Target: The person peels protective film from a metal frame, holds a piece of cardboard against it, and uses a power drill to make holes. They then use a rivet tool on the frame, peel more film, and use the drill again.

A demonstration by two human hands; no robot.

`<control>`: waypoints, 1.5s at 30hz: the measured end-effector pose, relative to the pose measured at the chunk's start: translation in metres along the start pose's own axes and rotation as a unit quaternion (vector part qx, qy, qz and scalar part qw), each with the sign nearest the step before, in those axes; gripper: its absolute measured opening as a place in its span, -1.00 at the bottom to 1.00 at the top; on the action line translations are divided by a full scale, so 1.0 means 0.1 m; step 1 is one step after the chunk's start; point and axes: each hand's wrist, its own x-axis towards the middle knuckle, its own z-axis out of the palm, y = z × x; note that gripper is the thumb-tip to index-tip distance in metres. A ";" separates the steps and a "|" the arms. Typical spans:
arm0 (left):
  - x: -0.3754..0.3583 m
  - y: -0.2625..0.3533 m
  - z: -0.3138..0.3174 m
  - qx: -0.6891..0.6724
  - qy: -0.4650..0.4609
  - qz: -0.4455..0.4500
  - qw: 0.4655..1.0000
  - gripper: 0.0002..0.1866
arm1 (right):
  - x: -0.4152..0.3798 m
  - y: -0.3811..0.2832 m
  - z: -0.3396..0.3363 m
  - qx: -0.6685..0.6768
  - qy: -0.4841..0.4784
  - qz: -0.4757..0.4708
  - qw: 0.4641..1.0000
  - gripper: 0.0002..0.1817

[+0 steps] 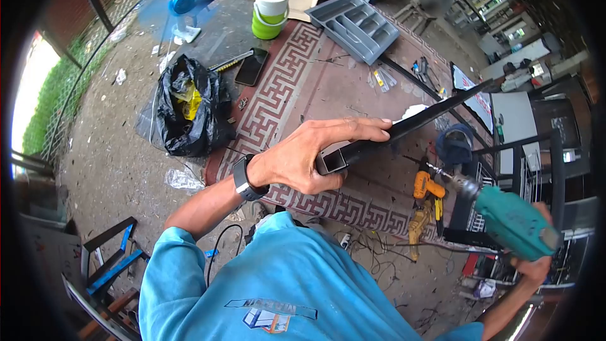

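My left hand (306,155), with a black watch on its wrist, grips the near end of a black square metal tube (413,125), whose open end faces me. The tube slants up to the right over a patterned rug. At the right, my right hand (533,268) is wrapped round the handle of a green power drill (514,221). The drill's bit points up and left, apart from the tube. Below the tube, an orange drill (427,184) and a yellow tool (418,227) lie on the rug (297,63).
A black plastic bag (189,110), a phone (252,67), a green-white jug (271,12), a grey tray (355,25) and a blue fan (182,1) stand or lie ahead. Black metal frames (555,183) are at the right. Cables (372,246) lie near my body.
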 end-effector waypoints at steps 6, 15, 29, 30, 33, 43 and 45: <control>-0.01 -0.05 0.06 -0.013 0.009 0.016 1.000 -0.17 | 0.48 -0.90 -0.59 -0.408 0.035 -0.030 0.912 -0.58; -0.08 -0.07 0.16 -0.003 0.068 0.024 0.997 -0.19 | 1.02 -1.56 0.23 -0.409 -0.250 -0.200 0.855 -0.58; -0.10 -0.06 0.16 -0.029 0.078 0.023 0.996 -0.35 | 0.93 -1.52 0.54 -0.390 -0.240 -0.183 0.870 -0.59; -0.10 -0.07 0.16 -0.029 0.080 0.023 0.996 -0.35 | 0.94 -1.52 0.55 -0.389 -0.239 -0.183 0.870 -0.59; -0.11 -0.07 0.18 -0.053 0.093 0.017 0.994 -0.42 | 0.96 -1.53 0.57 -0.388 -0.240 -0.181 0.871 -0.59; -0.14 -0.15 0.22 -0.070 0.096 0.035 0.992 -0.45 | 1.04 -1.56 0.62 -0.381 -0.238 -0.176 0.876 -0.59; -0.13 -0.16 0.22 -0.069 0.095 0.041 0.992 -0.46 | 1.05 -1.57 0.63 -0.380 -0.240 -0.177 0.875 -0.59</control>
